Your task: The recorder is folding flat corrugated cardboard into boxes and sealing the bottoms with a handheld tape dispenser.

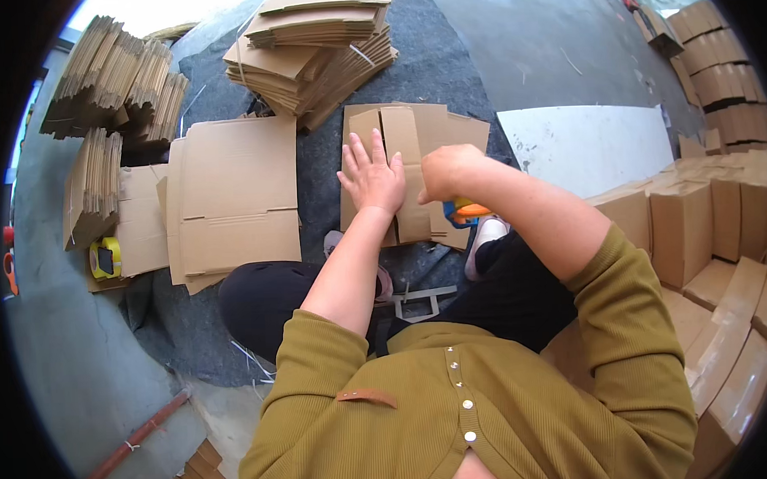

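Currently left hand (371, 179) flat, open on folded brown cardboard box (414, 154) — right hand (449, 171) gripping orange-blue tape dispenser (463, 211); keep flaps flush.

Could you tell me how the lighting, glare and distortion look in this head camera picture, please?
Head view: even daylight, soft shadows; glare burns out the top edge above the stacked flat cartons and whitens the pale sheet; fisheye bends the box rows at the right rim, black corners around; left hand, right hand and the cardboard box under them look sharp.
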Demonstrator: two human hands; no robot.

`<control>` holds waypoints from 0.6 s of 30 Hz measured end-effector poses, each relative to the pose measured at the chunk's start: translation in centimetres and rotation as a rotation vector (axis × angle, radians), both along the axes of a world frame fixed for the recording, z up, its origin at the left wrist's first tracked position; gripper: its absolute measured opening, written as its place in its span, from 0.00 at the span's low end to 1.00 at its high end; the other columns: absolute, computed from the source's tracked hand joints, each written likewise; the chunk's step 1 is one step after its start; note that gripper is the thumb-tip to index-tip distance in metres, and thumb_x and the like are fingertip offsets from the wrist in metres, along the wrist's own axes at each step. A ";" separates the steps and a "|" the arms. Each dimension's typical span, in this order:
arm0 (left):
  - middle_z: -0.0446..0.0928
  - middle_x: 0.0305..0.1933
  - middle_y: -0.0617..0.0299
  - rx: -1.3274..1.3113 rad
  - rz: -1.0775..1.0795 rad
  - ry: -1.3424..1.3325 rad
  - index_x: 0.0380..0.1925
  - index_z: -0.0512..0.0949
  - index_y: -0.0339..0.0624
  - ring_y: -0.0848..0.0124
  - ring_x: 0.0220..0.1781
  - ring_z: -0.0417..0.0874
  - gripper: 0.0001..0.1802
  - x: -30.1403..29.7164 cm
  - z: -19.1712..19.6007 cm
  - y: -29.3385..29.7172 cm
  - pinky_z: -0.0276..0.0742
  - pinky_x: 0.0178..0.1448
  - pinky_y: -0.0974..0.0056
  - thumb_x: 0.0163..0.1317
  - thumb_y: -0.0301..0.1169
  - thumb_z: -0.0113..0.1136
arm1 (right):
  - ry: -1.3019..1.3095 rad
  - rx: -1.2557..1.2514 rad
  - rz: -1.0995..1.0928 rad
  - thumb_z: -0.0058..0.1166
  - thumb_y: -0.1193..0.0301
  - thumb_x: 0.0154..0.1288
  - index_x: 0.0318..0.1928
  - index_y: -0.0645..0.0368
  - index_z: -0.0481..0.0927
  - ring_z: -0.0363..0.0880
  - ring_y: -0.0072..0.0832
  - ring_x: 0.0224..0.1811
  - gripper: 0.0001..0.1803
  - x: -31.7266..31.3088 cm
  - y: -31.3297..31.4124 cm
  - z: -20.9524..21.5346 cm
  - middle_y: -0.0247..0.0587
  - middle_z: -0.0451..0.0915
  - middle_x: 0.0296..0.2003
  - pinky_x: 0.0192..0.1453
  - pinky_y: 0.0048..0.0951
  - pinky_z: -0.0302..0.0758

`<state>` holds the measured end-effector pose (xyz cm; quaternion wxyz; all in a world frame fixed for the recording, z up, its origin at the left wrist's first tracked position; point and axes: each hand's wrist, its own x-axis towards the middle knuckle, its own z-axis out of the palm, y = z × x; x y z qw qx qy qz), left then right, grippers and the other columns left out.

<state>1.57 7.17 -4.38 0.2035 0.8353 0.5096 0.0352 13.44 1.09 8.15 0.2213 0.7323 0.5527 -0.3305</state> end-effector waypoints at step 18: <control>0.36 0.83 0.45 -0.008 -0.116 0.087 0.78 0.50 0.56 0.44 0.83 0.34 0.39 0.0 -0.1 0.5 0.38 0.79 0.35 0.70 0.48 0.50 | -0.023 0.303 0.022 0.60 0.44 0.64 0.70 0.58 0.65 0.80 0.43 0.60 0.43 5.5 7.4 -6.8 0.48 0.82 0.55 0.61 0.40 0.77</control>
